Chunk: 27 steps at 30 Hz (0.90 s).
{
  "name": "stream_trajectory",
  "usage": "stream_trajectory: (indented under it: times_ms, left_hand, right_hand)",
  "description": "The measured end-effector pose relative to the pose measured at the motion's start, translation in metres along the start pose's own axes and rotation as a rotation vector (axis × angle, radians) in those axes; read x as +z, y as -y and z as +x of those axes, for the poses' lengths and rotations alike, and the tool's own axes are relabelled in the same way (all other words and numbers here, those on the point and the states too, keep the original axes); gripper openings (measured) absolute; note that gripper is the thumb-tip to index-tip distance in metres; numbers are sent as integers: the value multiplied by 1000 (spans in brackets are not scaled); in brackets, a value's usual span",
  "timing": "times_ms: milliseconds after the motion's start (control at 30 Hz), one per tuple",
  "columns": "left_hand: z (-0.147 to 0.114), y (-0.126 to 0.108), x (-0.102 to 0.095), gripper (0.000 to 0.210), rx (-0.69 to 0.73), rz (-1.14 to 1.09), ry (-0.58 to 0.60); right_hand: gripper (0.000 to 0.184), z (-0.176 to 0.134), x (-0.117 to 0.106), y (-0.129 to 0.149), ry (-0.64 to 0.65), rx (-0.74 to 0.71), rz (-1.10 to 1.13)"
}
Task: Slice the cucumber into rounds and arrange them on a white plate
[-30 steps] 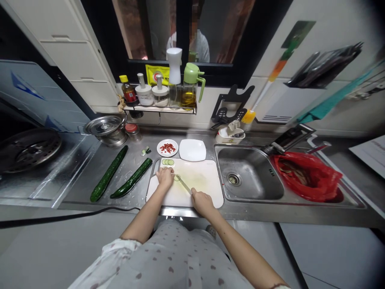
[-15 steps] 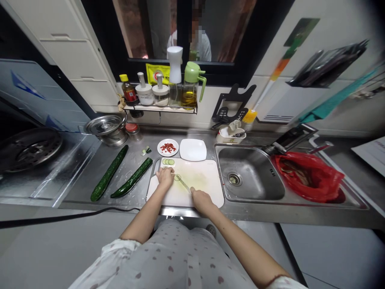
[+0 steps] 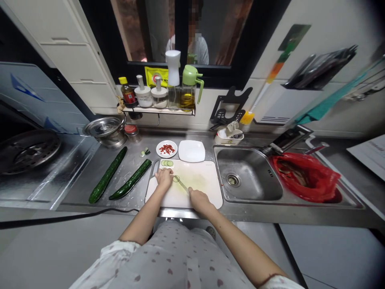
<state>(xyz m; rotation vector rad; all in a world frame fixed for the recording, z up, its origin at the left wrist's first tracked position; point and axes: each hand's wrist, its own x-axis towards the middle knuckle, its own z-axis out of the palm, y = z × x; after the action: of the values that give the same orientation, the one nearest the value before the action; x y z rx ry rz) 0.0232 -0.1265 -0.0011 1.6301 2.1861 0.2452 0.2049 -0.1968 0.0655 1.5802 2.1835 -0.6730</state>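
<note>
I can read no words or numbers: the print on the yellow packet (image 3: 151,75), the bottle's red label (image 3: 129,97) and the white sheet (image 3: 370,151) is too blurred.

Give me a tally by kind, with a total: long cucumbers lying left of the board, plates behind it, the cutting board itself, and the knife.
Cucumbers: 2
Plates: 2
Cutting board: 1
Knife: 1
Total: 6
</note>
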Motion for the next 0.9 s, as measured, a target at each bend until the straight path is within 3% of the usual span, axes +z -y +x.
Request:
stream_trajectory:
  times_ms: [900]
  left_hand:
    - [0, -3, -2, 9, -9, -5, -6]
  right_hand:
    - [36, -8, 8, -7, -15, -4, -24]
